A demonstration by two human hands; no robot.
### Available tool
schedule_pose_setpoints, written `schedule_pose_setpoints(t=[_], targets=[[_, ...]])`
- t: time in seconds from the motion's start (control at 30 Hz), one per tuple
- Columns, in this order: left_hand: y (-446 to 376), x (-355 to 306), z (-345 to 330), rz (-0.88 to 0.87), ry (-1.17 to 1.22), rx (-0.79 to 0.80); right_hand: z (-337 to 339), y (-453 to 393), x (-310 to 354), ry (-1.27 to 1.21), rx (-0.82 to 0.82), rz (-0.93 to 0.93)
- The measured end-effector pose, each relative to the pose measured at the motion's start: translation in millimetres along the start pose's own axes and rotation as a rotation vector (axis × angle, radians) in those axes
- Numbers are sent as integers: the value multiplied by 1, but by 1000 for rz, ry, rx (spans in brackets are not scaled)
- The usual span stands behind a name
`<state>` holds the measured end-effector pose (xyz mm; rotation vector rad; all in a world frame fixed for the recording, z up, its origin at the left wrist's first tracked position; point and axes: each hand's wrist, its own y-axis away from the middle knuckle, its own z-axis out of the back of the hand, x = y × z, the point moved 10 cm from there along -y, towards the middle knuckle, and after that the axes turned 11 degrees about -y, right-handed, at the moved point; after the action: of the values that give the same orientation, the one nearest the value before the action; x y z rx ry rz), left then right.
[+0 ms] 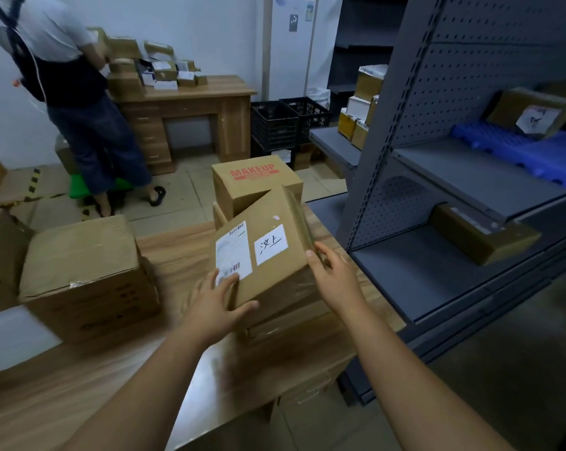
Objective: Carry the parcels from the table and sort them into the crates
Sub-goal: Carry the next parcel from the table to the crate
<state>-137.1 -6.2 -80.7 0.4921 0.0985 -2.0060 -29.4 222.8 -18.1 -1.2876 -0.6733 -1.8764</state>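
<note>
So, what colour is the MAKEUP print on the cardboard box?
Red, on the brown cardboard box; head view.

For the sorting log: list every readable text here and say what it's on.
"MAKEUP", red print: top of the cardboard box behind the parcel.
"汶上", handwritten: white sticker on the parcel.
Shipping label on the parcel: too small to read.
Print on the large carton at left: blurred.
</note>
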Motion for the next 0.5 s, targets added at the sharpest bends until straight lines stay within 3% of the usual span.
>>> schedule_pose_setpoints(t=[0.17, 0.3, 0.5], targets=[[-4, 7, -26, 42, -33, -10, -10, -6, -56, 72, 90, -106], [-9, 5, -29, 52, -54, -65, -26, -11, -78, 251, 202, -23], [-13, 8, -21, 8, -37, -109, -22, -25, -79, 237, 227, 17]])
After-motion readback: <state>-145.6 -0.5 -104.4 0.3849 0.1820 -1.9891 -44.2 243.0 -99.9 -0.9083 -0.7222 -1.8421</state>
